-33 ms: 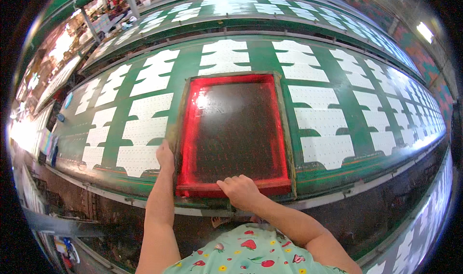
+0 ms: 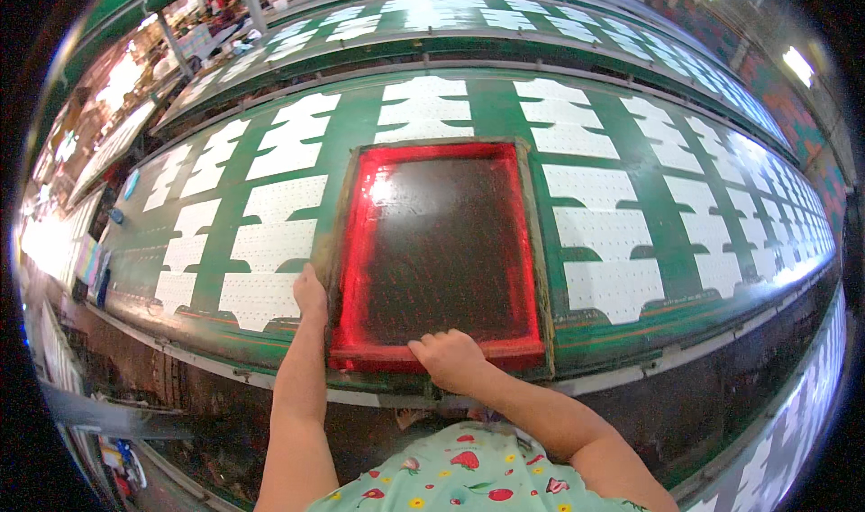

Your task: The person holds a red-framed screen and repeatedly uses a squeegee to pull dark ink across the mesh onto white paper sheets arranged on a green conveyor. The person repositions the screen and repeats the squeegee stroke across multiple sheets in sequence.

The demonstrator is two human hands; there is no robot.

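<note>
"2 hands were at the red-bordered screen [image 2: 441, 242], weren't they?"

"Yes. The right hand [image 2: 448, 357] had its fingers curled over the near rail [image 2: 514, 352], holding it. The left hand [image 2: 310, 296] was at the left side, toward the lower corner; its fingers were partly hidden, so I couldn't tell if it gripped the frame or only rested against it."

"Where did the screen lie?"

"Over the green bench [image 2: 669, 242], toward its near edge, between 2 columns of white panels [image 2: 608, 287]. More white panels showed past its far end."

"What did handling it well call for?"

"In my judgement, a level frame and a shared load: the left hand steadying the side, the right hand guiding the near rail, neither pulling harder. With only 1 hand doing the work, the frame could have twisted."

"And the margins?"

"Slim, on the left and right alike. I'd have watched the side rails against the panels, kept fingertips off the dark mesh, and avoided dragging, since a scraped panel might have creased or smeared."
</note>
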